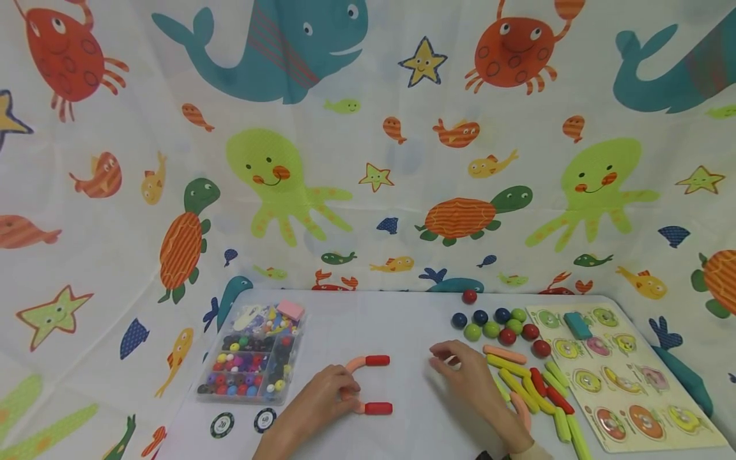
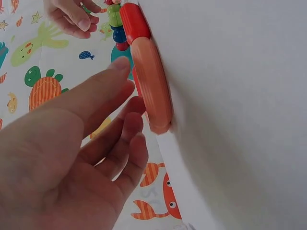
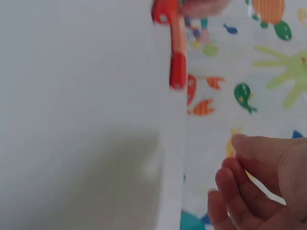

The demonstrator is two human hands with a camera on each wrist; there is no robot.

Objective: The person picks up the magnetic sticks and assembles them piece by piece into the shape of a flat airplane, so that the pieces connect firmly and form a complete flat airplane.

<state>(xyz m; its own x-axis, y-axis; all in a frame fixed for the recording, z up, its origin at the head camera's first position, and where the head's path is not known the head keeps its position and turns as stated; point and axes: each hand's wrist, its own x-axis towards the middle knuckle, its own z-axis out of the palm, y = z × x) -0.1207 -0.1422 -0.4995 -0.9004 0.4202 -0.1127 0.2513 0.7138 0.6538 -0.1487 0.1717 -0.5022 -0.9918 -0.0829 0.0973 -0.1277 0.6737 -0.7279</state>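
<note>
In the head view a pink, ridged, clay-like U-shaped piece lies on the white table with two red ends pointing right. My left hand is at its curved side and hides part of the bend. The left wrist view shows the thumb and fingertips right at the pink bend, loosely bent and not wrapped round it. My right hand hovers over the table to the right of the piece, fingers relaxed and holding nothing. In the right wrist view the right hand is well apart from the red-ended piece.
Loose yellow, red, green and pink sticks lie right of my right hand, with several coloured balls behind. A fruit puzzle board carries a teal block. On the left are a bead box and two chips.
</note>
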